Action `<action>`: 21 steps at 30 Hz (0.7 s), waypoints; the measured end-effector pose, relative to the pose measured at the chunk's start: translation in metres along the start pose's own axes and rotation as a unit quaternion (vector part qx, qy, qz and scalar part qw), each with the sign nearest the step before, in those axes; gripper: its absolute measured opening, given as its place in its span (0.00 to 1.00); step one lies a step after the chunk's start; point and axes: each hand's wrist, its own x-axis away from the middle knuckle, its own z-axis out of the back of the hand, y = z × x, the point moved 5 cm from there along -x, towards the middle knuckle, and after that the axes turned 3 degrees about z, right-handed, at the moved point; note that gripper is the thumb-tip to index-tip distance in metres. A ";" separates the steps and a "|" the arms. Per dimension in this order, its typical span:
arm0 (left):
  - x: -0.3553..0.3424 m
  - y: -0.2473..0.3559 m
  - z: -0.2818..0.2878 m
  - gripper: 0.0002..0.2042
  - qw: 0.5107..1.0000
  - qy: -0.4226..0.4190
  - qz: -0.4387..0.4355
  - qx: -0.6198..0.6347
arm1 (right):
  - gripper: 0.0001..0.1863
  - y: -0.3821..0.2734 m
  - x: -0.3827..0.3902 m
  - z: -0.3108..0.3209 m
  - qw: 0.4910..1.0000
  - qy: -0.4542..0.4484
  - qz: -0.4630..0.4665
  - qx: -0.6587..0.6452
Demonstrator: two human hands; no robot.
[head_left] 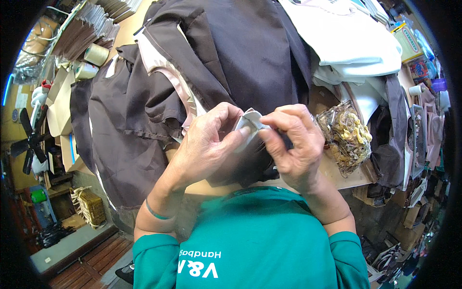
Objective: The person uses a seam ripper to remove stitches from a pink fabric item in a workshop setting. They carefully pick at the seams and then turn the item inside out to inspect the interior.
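Observation:
Close to my body, both hands meet over the near edge of the dark brown fabric [250, 53]. My left hand [207, 139] pinches a small pale grey-white folded piece [250, 127] between thumb and fingers. From the other side, my right hand [296, 142] grips the same piece at its right edge, thumb against fingertips. What the piece is made of I cannot tell. Below it the brown fabric hangs toward my green shirt. A pale pink-white strip of lining [166, 72] shows along a fabric edge left of my hands.
White cloth [356, 48] is heaped at the far right. Right of my hand lies a clear bag of yellowish bits [349, 137]. Thread cones [96, 54] and stacked brown sheets [89, 31] stand at the far left, above a black fan [30, 139]. A woven basket [89, 207] sits lower left.

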 end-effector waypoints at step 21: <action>-0.004 -0.003 -0.022 0.05 0.961 0.213 -0.168 -0.044 | 0.05 0.014 -0.001 -0.019 0.988 -0.019 0.035 0.147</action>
